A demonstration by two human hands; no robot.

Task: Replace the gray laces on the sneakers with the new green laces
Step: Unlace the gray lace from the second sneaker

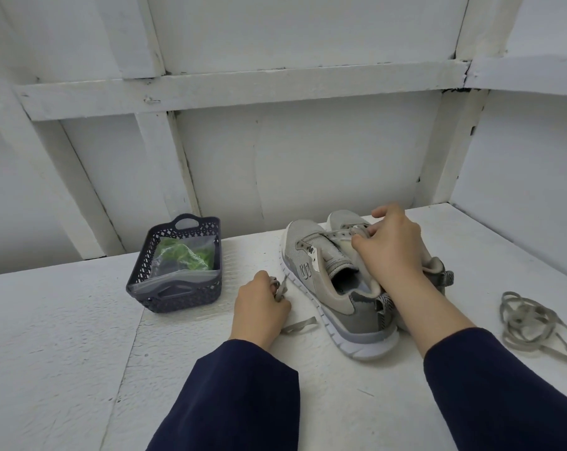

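Observation:
Two gray sneakers stand side by side on the white table. The near sneaker point(321, 271) shows empty eyelets. My right hand point(389, 245) lies over the pair and grips the tongue and eyelet strip of the far sneaker point(344, 219), which it mostly hides. My left hand point(262, 307) rests on the table left of the shoes, curled round a bunched gray lace point(300, 323) whose end trails toward the near sole. A second gray lace point(529, 323) lies loose in a heap at the right. The green laces point(186, 255) sit in a clear bag inside a dark basket point(178, 301).
The basket stands on the table left of my left hand. A white panelled wall with beams rises behind the table, and a side wall closes in on the right. The table's left part ends at a lower ledge.

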